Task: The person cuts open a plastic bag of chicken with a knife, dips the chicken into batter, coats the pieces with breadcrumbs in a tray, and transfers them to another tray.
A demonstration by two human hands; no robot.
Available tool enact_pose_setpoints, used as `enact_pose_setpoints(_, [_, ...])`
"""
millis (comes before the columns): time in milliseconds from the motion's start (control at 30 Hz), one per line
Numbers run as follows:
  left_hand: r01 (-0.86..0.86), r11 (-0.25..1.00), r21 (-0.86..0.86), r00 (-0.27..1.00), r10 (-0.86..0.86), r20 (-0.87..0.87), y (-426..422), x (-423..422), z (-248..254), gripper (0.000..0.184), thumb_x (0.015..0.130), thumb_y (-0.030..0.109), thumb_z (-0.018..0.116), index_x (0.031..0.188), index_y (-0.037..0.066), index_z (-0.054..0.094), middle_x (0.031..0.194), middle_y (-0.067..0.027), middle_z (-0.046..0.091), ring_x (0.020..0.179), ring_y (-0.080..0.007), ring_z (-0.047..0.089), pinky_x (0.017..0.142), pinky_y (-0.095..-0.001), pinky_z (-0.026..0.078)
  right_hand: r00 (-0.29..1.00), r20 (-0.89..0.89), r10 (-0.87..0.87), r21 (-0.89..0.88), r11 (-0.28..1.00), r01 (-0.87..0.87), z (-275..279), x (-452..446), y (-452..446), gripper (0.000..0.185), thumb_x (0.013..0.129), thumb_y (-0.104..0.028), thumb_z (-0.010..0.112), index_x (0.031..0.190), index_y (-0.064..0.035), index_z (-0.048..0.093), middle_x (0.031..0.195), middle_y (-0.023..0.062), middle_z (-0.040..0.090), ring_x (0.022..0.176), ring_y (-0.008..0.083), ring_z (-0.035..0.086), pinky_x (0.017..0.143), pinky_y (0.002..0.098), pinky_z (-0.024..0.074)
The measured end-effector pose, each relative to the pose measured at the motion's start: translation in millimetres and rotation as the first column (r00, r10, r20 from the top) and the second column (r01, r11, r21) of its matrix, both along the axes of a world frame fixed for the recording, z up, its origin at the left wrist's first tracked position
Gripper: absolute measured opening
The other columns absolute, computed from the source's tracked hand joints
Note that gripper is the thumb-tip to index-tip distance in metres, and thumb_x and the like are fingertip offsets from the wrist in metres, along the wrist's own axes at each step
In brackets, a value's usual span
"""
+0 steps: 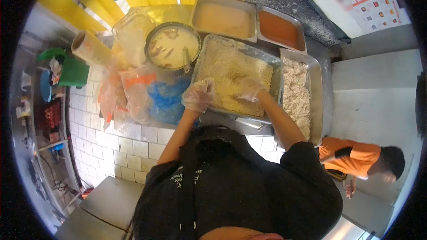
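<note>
A large metal tray (279,69) filled with yellowish crumbs (227,62) lies in front of me. My left hand (199,94), in a clear plastic glove, is at the tray's near left corner; its fingers are bent and I cannot make out whether they hold anything. My right hand (250,90), also gloved, reaches into the crumbs near the middle right of the tray. Its fingers are blurred and partly sunk in the crumbs. Left of the tray stands a round black-rimmed pan (178,44) of pale liquid with pieces in it and a metal utensil (186,60).
Behind are trays of beige liquid (223,19) and orange-red sauce (278,29). At right is a tray of flaky flour mix (296,89). Plastic bags (167,100) and a roll (91,49) lie left. A person in orange (351,155) is at the lower right.
</note>
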State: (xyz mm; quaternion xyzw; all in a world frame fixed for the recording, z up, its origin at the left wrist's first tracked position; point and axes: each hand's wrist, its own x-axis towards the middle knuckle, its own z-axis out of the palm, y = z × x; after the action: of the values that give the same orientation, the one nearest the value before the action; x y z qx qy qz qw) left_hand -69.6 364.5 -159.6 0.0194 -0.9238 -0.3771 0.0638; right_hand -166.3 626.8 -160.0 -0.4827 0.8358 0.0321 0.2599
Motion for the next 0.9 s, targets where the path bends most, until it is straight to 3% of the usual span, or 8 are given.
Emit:
enact_pose_setpoints(100, [-0.002, 0.928, -0.371, 0.982, -0.068, -0.175, -4, 7, -50, 0.015, 0.088, 0.022, 0.062, 0.093, 0.010, 0.068, 0.080, -0.0190, 0.068, 0.074, -0.0381, 0.067, 0.066, -0.0461, 0.053, 0.918, 0.109, -0.382, 0.132, 0.921, 0.367, 64, 18, -3, 0.057, 0.090, -0.054, 0.063, 0.122, -0.0067, 0.066, 0.132, 0.0225, 0.061, 0.118, 0.0372, 0.059, 0.102, 0.0444, 0.0459])
enact_pose_setpoints(200, [0.064, 0.994, 0.084, 0.998, -0.065, 0.013, 0, -2, 46, 0.015, 0.087, 0.021, 0.063, 0.095, 0.010, 0.068, 0.082, -0.0184, 0.069, 0.076, -0.0375, 0.068, 0.067, -0.0457, 0.053, 0.910, 0.251, -0.330, 0.414, 0.886, 0.208, 138, 16, -37, 0.064, 0.090, -0.058, 0.060, 0.128, -0.0070, 0.063, 0.127, 0.0222, 0.063, 0.115, 0.0352, 0.061, 0.102, 0.0427, 0.0468])
enact_pose_setpoints(400, [0.041, 0.999, 0.030, 0.993, -0.037, -0.114, -2, -1, 40, 0.013, 0.090, 0.024, 0.063, 0.092, 0.013, 0.069, 0.079, -0.0157, 0.070, 0.071, -0.0375, 0.067, 0.064, -0.0465, 0.053, 0.834, -0.317, -0.452, -0.429, 0.852, 0.299, 100, 62, 5, 0.057, 0.088, -0.055, 0.063, 0.126, -0.0123, 0.066, 0.115, 0.0185, 0.069, 0.108, 0.0338, 0.065, 0.096, 0.0412, 0.0503])
enact_pose_setpoints(600, [0.057, 0.998, 0.002, 0.995, -0.056, -0.080, -2, 3, 42, 0.011, 0.089, 0.023, 0.062, 0.090, 0.014, 0.068, 0.077, -0.0153, 0.068, 0.072, -0.0378, 0.067, 0.063, -0.0462, 0.052, 0.780, 0.308, -0.545, -0.007, 0.819, 0.574, 41, 82, 13, 0.066, 0.091, -0.056, 0.061, 0.135, -0.0071, 0.058, 0.126, 0.0199, 0.064, 0.117, 0.0305, 0.058, 0.107, 0.0425, 0.0425])
enact_pose_setpoints(667, [0.032, 0.999, 0.010, 0.997, -0.032, 0.075, -4, 1, 55, 0.020, 0.087, 0.023, 0.064, 0.102, 0.011, 0.070, 0.088, -0.0162, 0.071, 0.079, -0.0365, 0.068, 0.071, -0.0439, 0.053, 0.057, 0.795, -0.604, 0.078, 0.195, 0.978, 47, 80, 5, 0.065, 0.093, -0.056, 0.059, 0.133, -0.0052, 0.058, 0.127, 0.0198, 0.064, 0.116, 0.0332, 0.060, 0.107, 0.0444, 0.0428])
enact_pose_setpoints(767, [0.048, 0.999, 0.006, 0.998, -0.048, 0.037, -5, -1, 49, 0.018, 0.087, 0.023, 0.063, 0.100, 0.012, 0.070, 0.087, -0.0162, 0.071, 0.078, -0.0363, 0.068, 0.069, -0.0444, 0.053, -0.158, 0.654, -0.740, 0.272, 0.034, 0.962, 70, 67, 5, 0.063, 0.093, -0.055, 0.060, 0.128, -0.0029, 0.063, 0.129, 0.0192, 0.064, 0.121, 0.0324, 0.057, 0.108, 0.0449, 0.0404])
enact_pose_setpoints(800, [0.048, 0.999, 0.005, 0.998, -0.048, 0.042, -6, 2, 48, 0.018, 0.087, 0.023, 0.063, 0.100, 0.012, 0.070, 0.087, -0.0162, 0.071, 0.078, -0.0363, 0.068, 0.069, -0.0444, 0.053, -0.162, 0.655, -0.739, 0.276, 0.034, 0.960, 66, 68, 3, 0.063, 0.093, -0.055, 0.060, 0.128, -0.0029, 0.063, 0.129, 0.0192, 0.064, 0.121, 0.0324, 0.057, 0.108, 0.0449, 0.0404])
enact_pose_setpoints(900, [0.027, 0.998, -0.056, 1.000, -0.027, -0.007, -5, -5, 49, 0.017, 0.087, 0.023, 0.064, 0.099, 0.012, 0.070, 0.085, -0.0164, 0.071, 0.077, -0.0357, 0.068, 0.067, -0.0448, 0.053, 0.585, 0.547, -0.598, 0.005, 0.701, 0.713, 8, 71, 13, 0.046, 0.098, -0.042, 0.056, 0.116, -0.0010, 0.069, 0.126, 0.0198, 0.064, 0.113, 0.0346, 0.060, 0.097, 0.0465, 0.0462])
